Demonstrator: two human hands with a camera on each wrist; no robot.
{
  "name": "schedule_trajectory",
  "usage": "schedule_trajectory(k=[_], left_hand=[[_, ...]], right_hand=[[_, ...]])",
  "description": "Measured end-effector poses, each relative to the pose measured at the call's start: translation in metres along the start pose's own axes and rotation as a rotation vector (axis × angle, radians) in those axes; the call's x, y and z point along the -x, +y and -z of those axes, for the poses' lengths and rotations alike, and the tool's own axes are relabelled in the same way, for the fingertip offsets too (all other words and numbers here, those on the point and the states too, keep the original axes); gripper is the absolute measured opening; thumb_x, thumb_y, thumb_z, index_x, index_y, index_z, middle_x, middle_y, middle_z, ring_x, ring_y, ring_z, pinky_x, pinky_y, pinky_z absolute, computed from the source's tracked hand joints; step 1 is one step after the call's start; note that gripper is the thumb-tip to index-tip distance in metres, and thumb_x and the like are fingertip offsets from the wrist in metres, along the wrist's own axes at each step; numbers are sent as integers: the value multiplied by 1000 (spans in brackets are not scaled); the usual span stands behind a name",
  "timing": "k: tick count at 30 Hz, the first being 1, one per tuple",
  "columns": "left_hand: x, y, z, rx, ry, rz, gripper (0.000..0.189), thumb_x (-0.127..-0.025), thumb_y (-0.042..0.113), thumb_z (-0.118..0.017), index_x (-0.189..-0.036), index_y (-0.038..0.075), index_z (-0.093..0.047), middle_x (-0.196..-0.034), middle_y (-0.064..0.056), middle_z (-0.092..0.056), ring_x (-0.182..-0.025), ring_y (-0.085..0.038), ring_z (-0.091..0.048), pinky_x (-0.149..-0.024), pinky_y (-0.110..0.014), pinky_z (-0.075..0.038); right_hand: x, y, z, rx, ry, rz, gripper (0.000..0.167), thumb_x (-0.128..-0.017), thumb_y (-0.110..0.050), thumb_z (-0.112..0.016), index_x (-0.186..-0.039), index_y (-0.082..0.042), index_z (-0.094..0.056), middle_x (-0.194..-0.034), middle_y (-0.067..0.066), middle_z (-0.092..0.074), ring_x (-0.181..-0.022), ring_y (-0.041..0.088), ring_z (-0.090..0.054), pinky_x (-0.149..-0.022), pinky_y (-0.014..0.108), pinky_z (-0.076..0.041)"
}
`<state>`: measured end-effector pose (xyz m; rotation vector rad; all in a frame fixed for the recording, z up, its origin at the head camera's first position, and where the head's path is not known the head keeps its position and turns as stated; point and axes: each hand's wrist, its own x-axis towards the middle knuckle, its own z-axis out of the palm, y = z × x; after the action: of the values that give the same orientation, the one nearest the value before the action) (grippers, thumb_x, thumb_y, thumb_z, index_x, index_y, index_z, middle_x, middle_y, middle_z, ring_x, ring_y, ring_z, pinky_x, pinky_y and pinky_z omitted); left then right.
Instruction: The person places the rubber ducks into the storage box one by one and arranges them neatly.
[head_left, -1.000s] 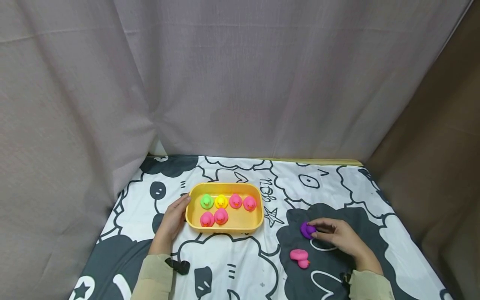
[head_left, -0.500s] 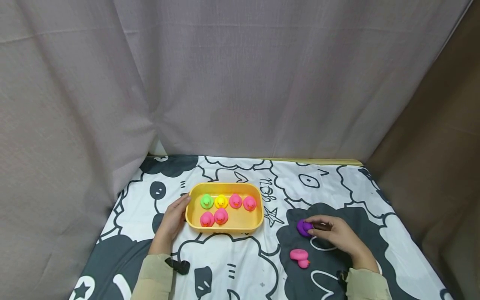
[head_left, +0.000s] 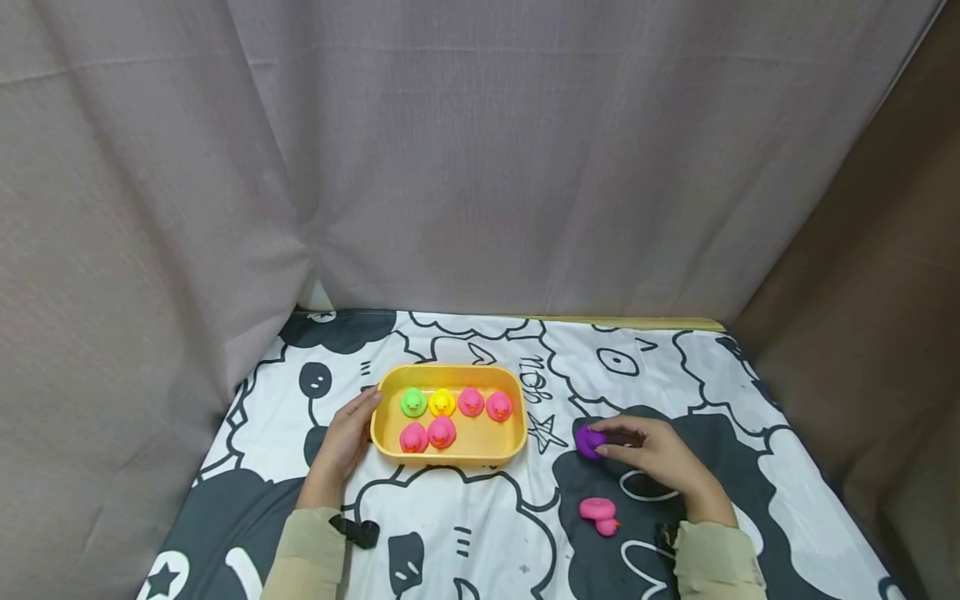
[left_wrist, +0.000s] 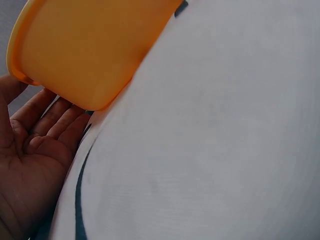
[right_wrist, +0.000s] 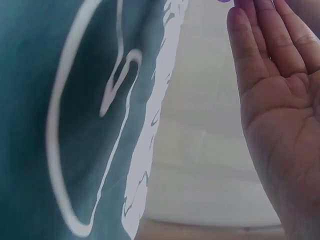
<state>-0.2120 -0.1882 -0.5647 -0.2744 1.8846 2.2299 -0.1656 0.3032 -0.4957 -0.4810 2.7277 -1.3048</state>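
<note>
In the head view my left hand [head_left: 350, 437] holds the left end of a yellow tray [head_left: 491, 450], with fingers at its rim. The left wrist view shows the fingers [left_wrist: 47, 112] against the outside wall of the tray [left_wrist: 95, 55]. Between thumb and fingertips, my right hand [head_left: 655, 452] pinches a purple rubber duck [head_left: 588, 442], right of the tray over a dark cloth patch. Only a sliver of purple shows at the fingertips in the right wrist view. A pink rubber duck [head_left: 599, 513] lies on its side nearer me.
Inside the tray sit a green duck [head_left: 413, 403], a yellow duck [head_left: 442, 403] and several pink ducks [head_left: 442, 432]. A patterned black-and-white cloth [head_left: 480, 521] covers the table. Grey curtains [head_left: 480, 167] hang behind it.
My right hand has shifted left and slightly away from me with the purple duck, towards the tray. The left hand, tray and loose pink duck have stayed put.
</note>
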Motion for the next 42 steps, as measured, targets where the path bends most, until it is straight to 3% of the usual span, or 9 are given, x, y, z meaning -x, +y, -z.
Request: schedule_trajectory(k=[4,8,16,22,27,35,42], left_hand=[[-1,-1,0,-6,13,4,58,-100,45,-61,-149,17,-51,-156,0,-42,-139,-16,-42,-110,-29,-41],[0,0,0,-10,29,5,57,-99,45,-61,-148,18,-52,-154,0,-44,-139,-16,-44,-109,-29,-42],[1,1,-1,-6,25,14,55,-99,45,-61,-147,19,-54,-153,2,-45,-137,-13,-45,-108,-27,-43],[1,1,-1,-11,22,4,55,-99,46,-61,-147,19,-54,-154,3,-44,-139,-14,-43,-107,-26,-43],[0,1,0,-12,11,-12,58,-99,45,-61,-148,16,-52,-156,-1,-42,-140,-17,-42,-108,-28,-43],[-1,2,-2,-9,18,-9,56,-100,45,-60,-148,17,-52,-156,0,-42,-139,-16,-43,-108,-28,-43],[0,1,-2,-9,27,-2,56,-99,45,-61,-147,18,-53,-154,0,-44,-138,-16,-45,-107,-27,-43]], right_hand=[[-9,-3,-5,11,-22,-20,33,-86,-36,-81,-117,-26,-74,-117,-5,-71,-108,14,-68,-87,24,-56],[-18,-14,-11,-2,-39,-12,35,-86,-36,-81,-118,-25,-74,-117,-5,-71,-109,14,-67,-89,25,-56],[-37,-35,-26,-42,-65,58,32,-87,-28,-81,-117,-23,-75,-116,-2,-72,-112,26,-67,-95,49,-55],[-50,-51,-40,-73,-90,112,35,-86,-31,-81,-119,-22,-74,-117,-5,-72,-116,26,-65,-96,54,-53],[-59,-61,-46,-62,-113,135,35,-87,-30,-81,-120,-23,-74,-116,-7,-71,-114,22,-65,-100,51,-52],[-75,-86,-54,14,-125,81,30,-86,-33,-82,-115,-28,-75,-115,-10,-70,-113,21,-64,-101,47,-52],[-89,-96,-73,12,-184,106,26,-88,-21,-80,-114,-21,-76,-112,-5,-72,-106,20,-66,-96,46,-55]])
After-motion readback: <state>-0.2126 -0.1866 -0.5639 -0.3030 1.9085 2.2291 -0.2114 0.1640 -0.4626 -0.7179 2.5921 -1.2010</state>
